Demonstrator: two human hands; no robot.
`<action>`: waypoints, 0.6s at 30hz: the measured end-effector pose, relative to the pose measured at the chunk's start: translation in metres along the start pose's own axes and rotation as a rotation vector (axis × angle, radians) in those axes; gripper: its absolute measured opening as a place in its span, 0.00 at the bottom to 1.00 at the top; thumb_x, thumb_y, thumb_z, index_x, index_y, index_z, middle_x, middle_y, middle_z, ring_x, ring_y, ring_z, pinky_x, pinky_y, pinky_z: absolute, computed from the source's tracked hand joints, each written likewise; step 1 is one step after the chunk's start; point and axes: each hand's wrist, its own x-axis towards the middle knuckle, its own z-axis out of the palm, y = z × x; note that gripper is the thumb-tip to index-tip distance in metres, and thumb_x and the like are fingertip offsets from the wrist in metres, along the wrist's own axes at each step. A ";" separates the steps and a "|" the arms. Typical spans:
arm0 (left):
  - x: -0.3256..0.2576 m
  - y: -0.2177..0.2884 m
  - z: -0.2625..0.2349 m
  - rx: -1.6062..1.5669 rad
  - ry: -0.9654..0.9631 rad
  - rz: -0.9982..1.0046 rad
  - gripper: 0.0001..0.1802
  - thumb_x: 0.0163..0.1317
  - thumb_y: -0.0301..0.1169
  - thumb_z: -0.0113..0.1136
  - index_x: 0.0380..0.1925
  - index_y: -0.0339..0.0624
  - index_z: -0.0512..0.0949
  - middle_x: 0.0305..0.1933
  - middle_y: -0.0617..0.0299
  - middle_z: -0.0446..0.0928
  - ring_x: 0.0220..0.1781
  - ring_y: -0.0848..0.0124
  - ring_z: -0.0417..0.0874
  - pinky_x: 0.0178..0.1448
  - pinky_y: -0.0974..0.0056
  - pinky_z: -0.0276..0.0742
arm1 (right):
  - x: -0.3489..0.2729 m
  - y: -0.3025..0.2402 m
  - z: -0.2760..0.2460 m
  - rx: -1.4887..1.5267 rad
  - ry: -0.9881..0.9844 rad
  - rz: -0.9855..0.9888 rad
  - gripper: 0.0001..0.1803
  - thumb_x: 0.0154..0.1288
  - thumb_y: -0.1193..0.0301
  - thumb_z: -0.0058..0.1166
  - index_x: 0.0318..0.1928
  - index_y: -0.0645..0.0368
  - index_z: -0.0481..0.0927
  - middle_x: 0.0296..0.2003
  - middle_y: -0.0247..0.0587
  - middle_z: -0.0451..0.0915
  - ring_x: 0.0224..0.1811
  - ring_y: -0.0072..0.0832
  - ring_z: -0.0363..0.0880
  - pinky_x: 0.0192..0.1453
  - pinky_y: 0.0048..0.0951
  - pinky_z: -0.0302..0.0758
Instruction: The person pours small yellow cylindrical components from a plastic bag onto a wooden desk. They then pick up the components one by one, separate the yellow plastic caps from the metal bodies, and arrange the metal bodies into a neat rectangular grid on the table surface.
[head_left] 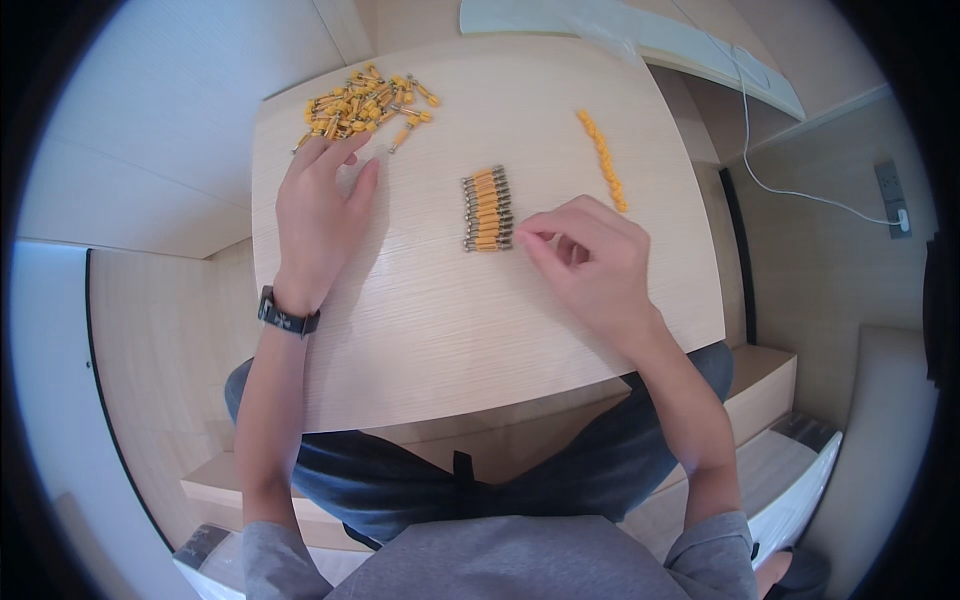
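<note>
Presently my right hand (590, 262) pinches at the near end of the fastener row (487, 209); my left hand (322, 215), open, touches the far-left pile (362, 103). A careless nudge could scatter the row.

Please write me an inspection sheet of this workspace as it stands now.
Surface: pale wood-grain tabletop, over the person's lap.
Job's things: loose heap of small orange-and-metal pins at the far left corner; neat row of the same pins at the middle; curved line of small orange caps to the far right.
Clutter: nothing seen.
Hands: left hand flat, fingers spread, fingertips at the heap's edge, black wristband on the wrist; right hand with fingertips pinched beside the row's near end.
Cables: white cable running to a wall socket.
Surroundings: light wooden panels, pale curved board beyond the table.
</note>
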 end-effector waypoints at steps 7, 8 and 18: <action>0.004 -0.009 0.011 0.009 -0.066 -0.019 0.16 0.71 0.34 0.72 0.56 0.42 0.90 0.44 0.55 0.82 0.41 0.60 0.84 0.46 0.56 0.79 | 0.011 0.005 -0.019 -0.068 0.107 0.030 0.05 0.63 0.80 0.75 0.37 0.58 0.92 0.31 0.33 0.87 0.22 0.17 0.79 0.25 0.19 0.71; 0.006 -0.007 0.012 0.028 -0.039 -0.005 0.16 0.72 0.34 0.71 0.55 0.41 0.89 0.44 0.54 0.82 0.44 0.58 0.85 0.49 0.55 0.81 | 0.011 0.005 -0.020 -0.066 0.111 0.032 0.05 0.63 0.80 0.75 0.37 0.57 0.92 0.31 0.33 0.87 0.22 0.17 0.79 0.25 0.19 0.71; 0.009 -0.014 0.013 0.035 -0.060 -0.037 0.19 0.71 0.36 0.72 0.58 0.43 0.89 0.45 0.54 0.81 0.49 0.58 0.86 0.51 0.54 0.83 | 0.012 0.006 -0.020 -0.061 0.102 0.037 0.05 0.64 0.80 0.74 0.38 0.58 0.92 0.32 0.33 0.88 0.23 0.16 0.79 0.25 0.19 0.73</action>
